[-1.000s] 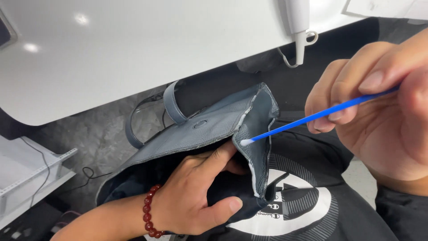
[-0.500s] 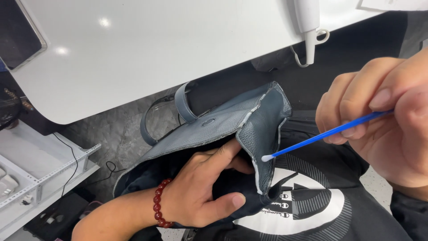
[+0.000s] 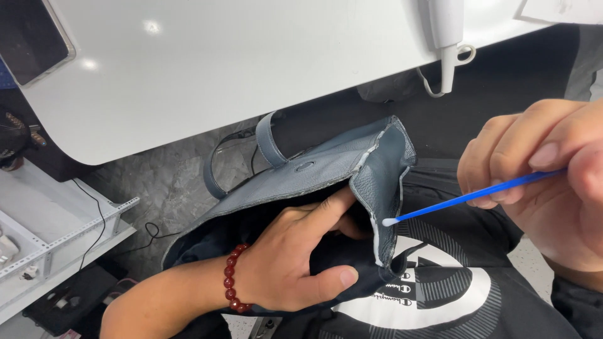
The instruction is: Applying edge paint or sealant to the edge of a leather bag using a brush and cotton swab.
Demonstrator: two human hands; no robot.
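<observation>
A white table [image 3: 220, 69] fills the upper frame above grey floor; my left hand [image 3: 295, 257] grips one grey leather bag [image 3: 339, 169], my right hand [image 3: 553, 182] pinches one blue swab [image 3: 465, 199]

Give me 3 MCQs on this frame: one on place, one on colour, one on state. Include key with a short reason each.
1. Where is the white tip of the swab?
A. At the pale edge of the bag's folded-open flap
B. On the white table
C. Against the bead bracelet

2. What colour is the bracelet on the left wrist?
A. Blue
B. Dark red
C. White

3. How is the left hand placed on the grey-blue leather bag?
A. Flat on the table, away from the bag
B. Pinching the bag's strap
C. Fingers tucked under the flap, thumb outside on the dark fabric

Key:
1 A: the cotton tip meets the flap's light edge.
2 B: the round beads are dark red.
3 C: the forefinger props the flap from inside, the thumb lies outside; the right hand pinches the swab's blue stick.
</observation>
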